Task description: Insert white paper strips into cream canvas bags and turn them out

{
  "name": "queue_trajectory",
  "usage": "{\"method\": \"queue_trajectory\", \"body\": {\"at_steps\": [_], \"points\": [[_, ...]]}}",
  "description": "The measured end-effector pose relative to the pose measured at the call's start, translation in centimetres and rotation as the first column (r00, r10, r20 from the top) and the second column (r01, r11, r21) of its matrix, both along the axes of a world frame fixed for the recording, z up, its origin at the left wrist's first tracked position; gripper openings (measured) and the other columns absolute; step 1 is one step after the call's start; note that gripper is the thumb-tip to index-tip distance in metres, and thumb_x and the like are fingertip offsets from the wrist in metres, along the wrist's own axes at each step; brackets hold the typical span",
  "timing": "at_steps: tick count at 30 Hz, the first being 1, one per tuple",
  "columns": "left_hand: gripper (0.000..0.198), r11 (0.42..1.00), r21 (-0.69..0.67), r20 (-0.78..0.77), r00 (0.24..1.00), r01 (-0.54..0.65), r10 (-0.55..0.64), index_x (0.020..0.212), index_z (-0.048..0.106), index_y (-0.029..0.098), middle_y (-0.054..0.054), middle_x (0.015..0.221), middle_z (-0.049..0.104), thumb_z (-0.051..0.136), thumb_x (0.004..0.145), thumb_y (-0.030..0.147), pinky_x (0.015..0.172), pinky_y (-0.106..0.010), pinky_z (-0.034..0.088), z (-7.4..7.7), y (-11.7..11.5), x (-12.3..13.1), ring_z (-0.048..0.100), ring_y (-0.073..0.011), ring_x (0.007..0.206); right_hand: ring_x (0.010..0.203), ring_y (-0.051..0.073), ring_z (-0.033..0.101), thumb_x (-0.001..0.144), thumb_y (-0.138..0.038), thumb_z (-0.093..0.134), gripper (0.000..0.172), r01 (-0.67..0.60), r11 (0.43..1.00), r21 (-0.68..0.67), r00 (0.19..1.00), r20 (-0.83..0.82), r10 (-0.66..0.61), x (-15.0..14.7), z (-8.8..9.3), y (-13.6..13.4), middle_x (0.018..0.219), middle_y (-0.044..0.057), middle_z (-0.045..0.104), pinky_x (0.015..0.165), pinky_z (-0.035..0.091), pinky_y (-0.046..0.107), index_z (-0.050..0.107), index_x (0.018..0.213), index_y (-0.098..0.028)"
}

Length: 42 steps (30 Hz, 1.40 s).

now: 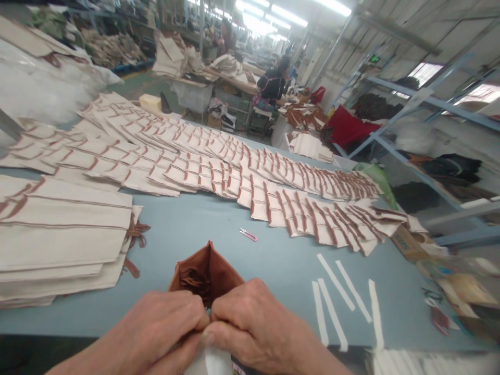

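Both of my hands are closed on the near edge of a fabric bag (226, 268) with a brown inside, at the front of the table. My left hand (167, 325) and my right hand (253, 323) meet, thumbs and fingers pinching side by side. Beyond them the bag's mouth gapes, with dark brown strips (194, 281) bunched inside. Below my fingers a pale whitish piece shows, partly hidden by the hands. A small pair of thread snips (248, 234) with pink handles lies on the table past the bag.
Overlapping rows of cream fabric pieces with brown trim (219, 174) cross the blue table (187, 219). A cream stack (70, 234) lies left. Several white strips (338, 281) and a pair of scissors (432, 297) lie right. Shelving (414, 151) stands right; a person (271, 83) sits farther back.
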<state>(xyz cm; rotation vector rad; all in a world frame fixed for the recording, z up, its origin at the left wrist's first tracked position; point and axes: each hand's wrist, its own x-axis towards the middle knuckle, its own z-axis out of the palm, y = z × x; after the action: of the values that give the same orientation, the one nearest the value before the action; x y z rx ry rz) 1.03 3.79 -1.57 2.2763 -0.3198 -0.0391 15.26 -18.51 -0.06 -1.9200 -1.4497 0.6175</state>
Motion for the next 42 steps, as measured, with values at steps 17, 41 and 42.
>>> {"method": "queue_trajectory", "body": {"at_steps": [17, 41, 42], "points": [[0.048, 0.996, -0.088, -0.074, 0.997, -0.012, 0.006, 0.089, 0.061, 0.024, 0.002, 0.087, 0.067, 0.021, 0.116, 0.026, 0.083, -0.026, 0.052, 2.0, 3.1, 2.1, 0.064, -0.0185, 0.082, 0.056, 0.013, 0.064, 0.124, -0.030, 0.046, 0.050, 0.167, 0.938, 0.302, 0.955, 0.187, -0.231, 0.8, 1.8, -3.2, 0.066, 0.001, 0.072, 0.063, 0.045, 0.026, 0.067, 0.080, -0.022], [0.025, 0.998, -0.046, -0.247, 0.968, 0.038, -0.048, 0.084, 0.066, 0.022, 0.001, 0.080, 0.063, 0.049, 0.095, 0.037, 0.073, -0.025, 0.050, 4.8, -0.9, 2.8, 0.060, -0.0184, 0.078, 0.064, 0.016, 0.063, 0.123, -0.042, 0.047, 0.053, 0.369, 0.891, 0.265, 0.906, 0.111, -0.408, 1.2, -2.8, -4.6, 0.071, 0.002, 0.070, 0.066, 0.048, 0.028, 0.070, 0.081, -0.020], [0.025, 0.998, -0.058, -0.252, 0.967, 0.019, -0.033, 0.082, 0.065, 0.022, 0.002, 0.078, 0.061, 0.049, 0.095, 0.037, 0.072, -0.025, 0.048, 4.6, -1.0, 2.7, 0.059, -0.0184, 0.077, 0.064, 0.016, 0.062, 0.123, -0.042, 0.047, 0.053, 0.369, 0.893, 0.257, 0.909, 0.102, -0.405, 1.2, -2.9, -4.5, 0.071, 0.001, 0.070, 0.066, 0.047, 0.028, 0.070, 0.081, -0.020]]}}
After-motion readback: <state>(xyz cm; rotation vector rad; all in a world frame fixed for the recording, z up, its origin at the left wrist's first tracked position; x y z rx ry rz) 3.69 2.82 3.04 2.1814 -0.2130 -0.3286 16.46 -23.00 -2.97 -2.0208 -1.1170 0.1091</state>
